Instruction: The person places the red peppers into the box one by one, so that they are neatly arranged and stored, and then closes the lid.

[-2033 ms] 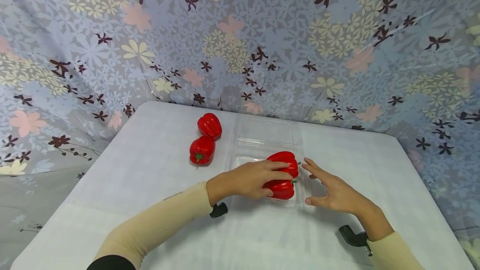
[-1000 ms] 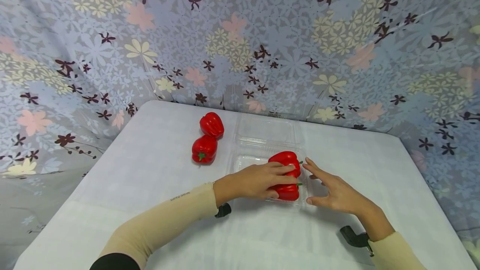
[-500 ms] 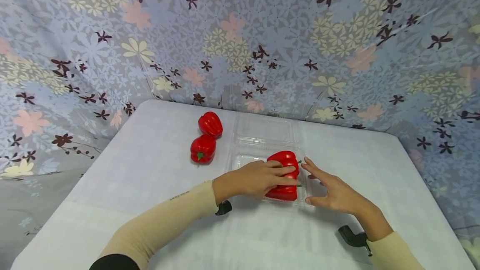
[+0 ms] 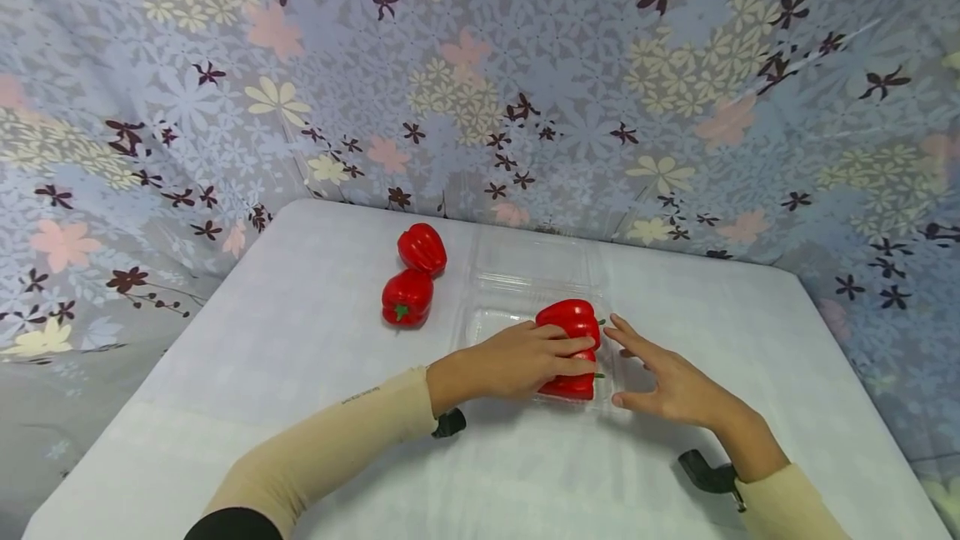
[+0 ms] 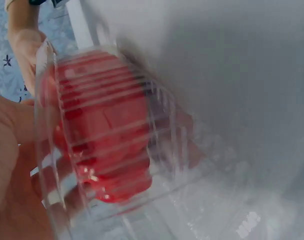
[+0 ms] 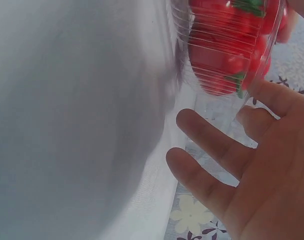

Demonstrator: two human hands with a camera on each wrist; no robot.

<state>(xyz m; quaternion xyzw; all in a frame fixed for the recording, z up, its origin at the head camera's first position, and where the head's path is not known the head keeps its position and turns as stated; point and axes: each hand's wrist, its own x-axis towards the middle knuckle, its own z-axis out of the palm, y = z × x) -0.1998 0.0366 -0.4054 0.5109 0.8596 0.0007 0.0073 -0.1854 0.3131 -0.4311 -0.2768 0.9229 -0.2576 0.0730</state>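
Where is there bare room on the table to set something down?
The white table is bare left of the loose red peppers, between the right hand and the table's right edge, and in front of the clear container. It's crowded at the container, where the left hand rests over two more peppers.

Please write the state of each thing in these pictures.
Clear rectangular plastic box: open
Clear plastic lid: folded back
Far red bell pepper in box: on its side
Near red bell pepper in box: on its side
Far red bell pepper outside: stem not visible
Near red bell pepper outside: stem facing person
Left hand: fingers over both peppers in box
Right hand: fingers spread, beside box
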